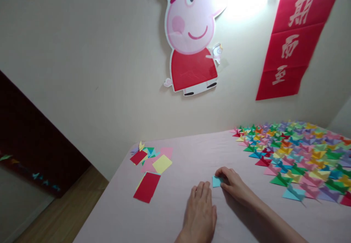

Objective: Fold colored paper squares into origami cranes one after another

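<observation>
A small folded square of light blue paper [216,181] lies on the pink-covered table [189,162]. My right hand [234,185] grips its right side between thumb and fingers, and part of the paper is hidden beneath them. Just left of the paper, my left hand [200,210] rests palm down on the cover with its fingers stretched out, apart from the paper and holding nothing.
Rows of colourful folded paper cranes [298,162] cover the table's right side. On the left lie red paper sheets [148,187], a yellow sheet [162,163] and other coloured pieces. Behind stands a wall with a pig cutout [192,34] and a red banner [293,42].
</observation>
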Action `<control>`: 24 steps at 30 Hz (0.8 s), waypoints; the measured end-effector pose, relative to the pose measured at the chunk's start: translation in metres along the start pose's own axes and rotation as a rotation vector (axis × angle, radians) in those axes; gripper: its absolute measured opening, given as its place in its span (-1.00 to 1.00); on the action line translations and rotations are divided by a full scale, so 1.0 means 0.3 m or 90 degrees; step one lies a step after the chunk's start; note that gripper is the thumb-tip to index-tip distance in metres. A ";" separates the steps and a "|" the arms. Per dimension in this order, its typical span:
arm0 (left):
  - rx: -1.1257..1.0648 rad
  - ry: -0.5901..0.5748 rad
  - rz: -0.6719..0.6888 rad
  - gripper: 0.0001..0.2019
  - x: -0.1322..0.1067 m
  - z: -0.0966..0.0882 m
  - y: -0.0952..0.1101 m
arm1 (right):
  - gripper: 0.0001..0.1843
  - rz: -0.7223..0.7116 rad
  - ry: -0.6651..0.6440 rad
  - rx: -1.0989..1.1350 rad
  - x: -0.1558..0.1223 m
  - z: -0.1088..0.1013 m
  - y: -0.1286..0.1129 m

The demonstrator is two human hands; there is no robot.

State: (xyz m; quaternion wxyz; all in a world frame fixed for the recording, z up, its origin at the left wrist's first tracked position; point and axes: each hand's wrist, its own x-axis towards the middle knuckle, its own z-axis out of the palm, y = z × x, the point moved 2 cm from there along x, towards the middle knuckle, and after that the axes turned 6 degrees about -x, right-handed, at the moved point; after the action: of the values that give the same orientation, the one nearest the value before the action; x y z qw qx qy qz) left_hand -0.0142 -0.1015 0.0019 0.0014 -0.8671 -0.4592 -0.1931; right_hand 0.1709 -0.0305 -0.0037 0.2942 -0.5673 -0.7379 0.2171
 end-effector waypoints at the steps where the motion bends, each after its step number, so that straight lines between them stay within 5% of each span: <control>1: -0.005 -0.005 0.018 -0.57 0.011 -0.003 0.002 | -0.64 -0.003 0.001 0.003 0.003 0.001 0.002; 11: -0.071 -0.049 0.054 -0.56 0.072 0.007 0.001 | -0.81 -0.027 0.037 0.059 0.014 -0.033 0.027; 18: -0.084 -0.092 -0.084 -0.39 0.113 0.057 0.097 | -0.77 -0.052 0.063 -0.063 -0.054 -0.026 -0.008; 24: -0.216 -0.091 -0.160 -0.61 0.170 -0.004 0.073 | -0.70 -0.068 0.034 -0.089 -0.033 -0.007 -0.029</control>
State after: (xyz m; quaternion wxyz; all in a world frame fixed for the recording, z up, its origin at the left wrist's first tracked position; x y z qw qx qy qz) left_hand 0.0286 -0.0736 0.0239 -0.2015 -0.8023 -0.5236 -0.2041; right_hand 0.1681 -0.0425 0.0015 0.2847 -0.5515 -0.7725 0.1341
